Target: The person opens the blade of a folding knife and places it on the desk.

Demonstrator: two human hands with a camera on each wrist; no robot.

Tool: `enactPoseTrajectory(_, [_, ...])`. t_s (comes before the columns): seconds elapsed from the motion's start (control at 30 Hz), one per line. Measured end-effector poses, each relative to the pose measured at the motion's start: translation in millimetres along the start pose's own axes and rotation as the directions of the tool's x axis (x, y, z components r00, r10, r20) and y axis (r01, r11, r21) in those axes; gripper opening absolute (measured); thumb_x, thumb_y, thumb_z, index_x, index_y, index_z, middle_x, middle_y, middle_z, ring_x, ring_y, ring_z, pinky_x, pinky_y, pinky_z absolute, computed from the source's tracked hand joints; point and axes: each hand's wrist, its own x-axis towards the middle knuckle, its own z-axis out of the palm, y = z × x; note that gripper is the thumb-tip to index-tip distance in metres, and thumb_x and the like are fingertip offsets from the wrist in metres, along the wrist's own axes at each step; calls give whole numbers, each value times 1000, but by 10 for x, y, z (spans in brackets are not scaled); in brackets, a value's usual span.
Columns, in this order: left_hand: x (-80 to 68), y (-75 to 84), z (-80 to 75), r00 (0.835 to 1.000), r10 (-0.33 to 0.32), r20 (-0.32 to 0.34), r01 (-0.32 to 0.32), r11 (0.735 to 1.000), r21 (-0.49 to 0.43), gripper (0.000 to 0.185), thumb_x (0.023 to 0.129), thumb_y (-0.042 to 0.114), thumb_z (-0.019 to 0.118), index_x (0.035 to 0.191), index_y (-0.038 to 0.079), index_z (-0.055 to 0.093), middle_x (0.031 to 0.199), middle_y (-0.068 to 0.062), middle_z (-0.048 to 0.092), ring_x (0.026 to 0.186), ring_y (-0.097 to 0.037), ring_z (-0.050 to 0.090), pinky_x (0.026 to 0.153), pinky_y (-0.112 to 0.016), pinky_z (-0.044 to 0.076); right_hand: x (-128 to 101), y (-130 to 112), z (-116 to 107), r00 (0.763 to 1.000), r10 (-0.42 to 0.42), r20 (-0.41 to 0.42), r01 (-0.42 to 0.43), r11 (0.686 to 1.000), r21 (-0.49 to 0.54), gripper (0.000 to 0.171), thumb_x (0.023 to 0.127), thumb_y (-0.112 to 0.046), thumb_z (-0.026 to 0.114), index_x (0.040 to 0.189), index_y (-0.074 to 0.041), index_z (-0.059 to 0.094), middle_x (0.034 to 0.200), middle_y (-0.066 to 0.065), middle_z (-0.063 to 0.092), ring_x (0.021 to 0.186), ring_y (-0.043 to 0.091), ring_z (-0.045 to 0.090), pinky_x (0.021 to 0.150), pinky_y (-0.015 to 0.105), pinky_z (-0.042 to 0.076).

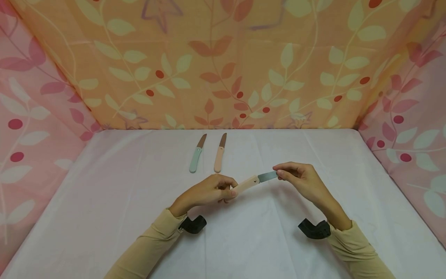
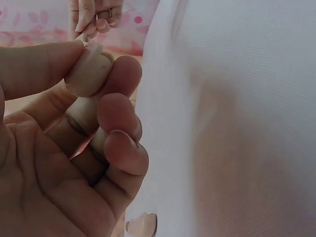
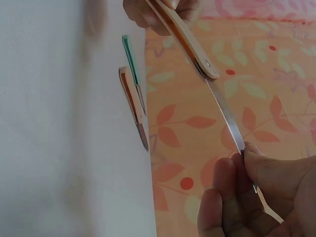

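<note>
A folding knife with a beige handle (image 1: 245,183) and a grey steel blade (image 1: 267,176) is held in the air above the white tablecloth (image 1: 104,217). My left hand (image 1: 209,190) grips the butt of the handle (image 2: 89,71). My right hand (image 1: 299,178) pinches the blade (image 3: 229,121) near its tip between thumb and fingers. In the right wrist view the handle (image 3: 185,39) runs up to the left hand (image 3: 148,15).
Two more knives lie side by side at the back of the table: a mint-green one (image 1: 196,158) and a peach one (image 1: 219,157), brown blades pointing away. Leaf-patterned fabric walls (image 1: 223,66) enclose the table on three sides.
</note>
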Motion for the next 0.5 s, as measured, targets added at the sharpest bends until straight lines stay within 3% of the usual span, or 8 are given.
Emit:
enactPoseTrajectory(0.23, [5,-7,20,999,-6,44,5,1000,24,15,96,13,59,99,2,68,67,4,53,63,-8,48,58,-21,38,1,-12,5,1000,-2,-4,2,1000,-5,29,97,-17,64,117,4,68,103,3,73,87,5,70,82,23,56])
enactPoseTrajectory(0.5, [1,-12,42,998,-2,63,-1,999,48,13,96,14,61,96,3,69,66,4,54,60,-7,43,56,-21,32,-5,-11,18,1000,-2,-17,2,1000,-18,26,97,-16,64,116,1,70,106,12,73,87,7,71,82,22,56])
